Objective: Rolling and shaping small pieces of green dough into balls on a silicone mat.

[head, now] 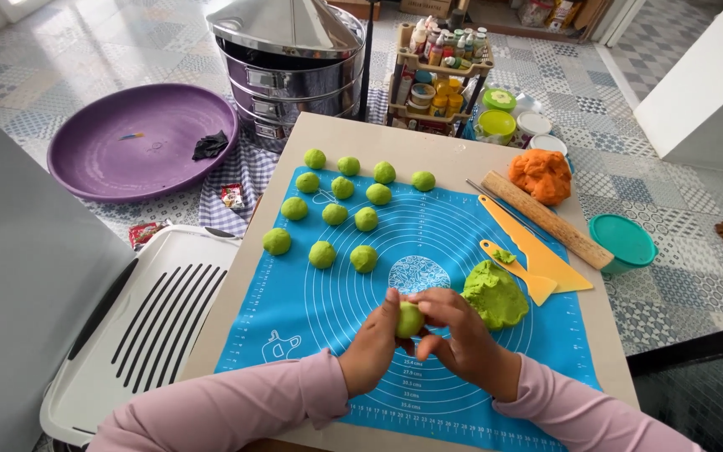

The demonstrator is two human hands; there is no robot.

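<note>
My left hand (371, 347) and my right hand (462, 335) meet over the near middle of a blue silicone baking mat (311, 310), and both close round one small green dough ball (410, 319). A larger lump of green dough (495, 293) lies just right of my right hand. Several finished green dough balls (335, 213) sit in rows on the far left part of the mat and on the board beyond it. My sleeves are pink.
A yellow scraper (537, 251), a smaller yellow spatula (522, 272), a wooden rolling pin (546, 219) and orange dough (540, 174) lie at the right. A teal lid (623, 238), a steel steamer (290, 67), a purple basin (140, 142), a condiment rack (441, 71) and a white tray (148, 322) surround the board.
</note>
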